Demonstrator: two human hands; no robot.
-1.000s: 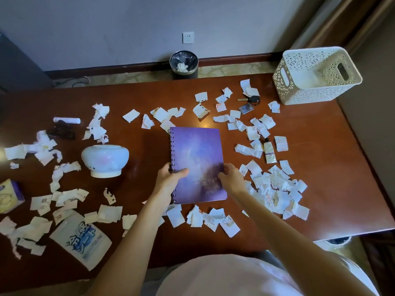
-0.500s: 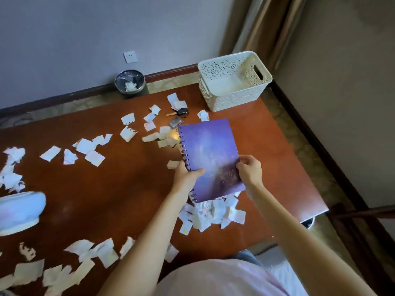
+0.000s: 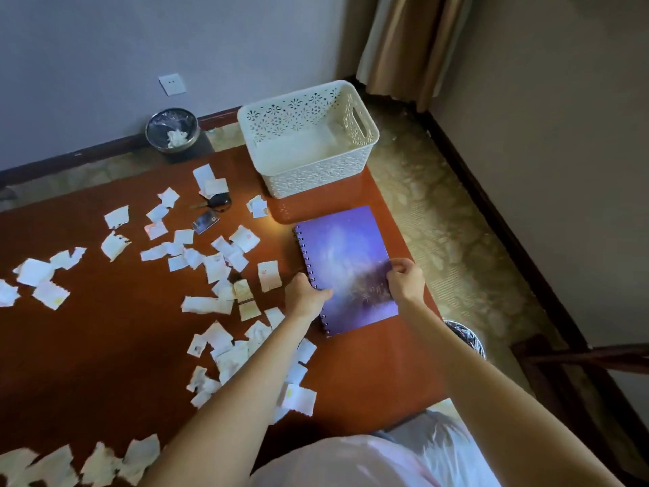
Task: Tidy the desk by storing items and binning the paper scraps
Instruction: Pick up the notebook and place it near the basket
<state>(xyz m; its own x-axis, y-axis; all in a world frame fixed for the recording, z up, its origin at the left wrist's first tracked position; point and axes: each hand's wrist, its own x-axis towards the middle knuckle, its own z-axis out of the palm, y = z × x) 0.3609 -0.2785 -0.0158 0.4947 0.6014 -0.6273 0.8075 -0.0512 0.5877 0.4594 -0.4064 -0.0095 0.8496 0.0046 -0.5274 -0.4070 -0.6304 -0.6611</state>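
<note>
Two hands held the purple spiral notebook (image 3: 346,265) in the head view, the only view given. The left hand (image 3: 305,297) pinched its bound edge, thumb on the cover and fingers (image 3: 325,294) curled beneath near the wire coil; the right hand (image 3: 405,280) pinched the free edge, fingers pressed together on the cover. The notebook sat low over the worktop (image 3: 105,339); whether it touched could not be told. Beyond the fingertips stood the white basket (image 3: 309,177), apparently empty. Left of the left hand's fingers lay many paper scraps (image 3: 214,268), with a key (image 3: 217,202) and a small card (image 3: 205,221) farther out. The notebook looked light and fairly stiff, its cover smooth, so a grip on both long edges should keep it flat. A bin (image 3: 172,130) stood on the floor beyond.
</note>
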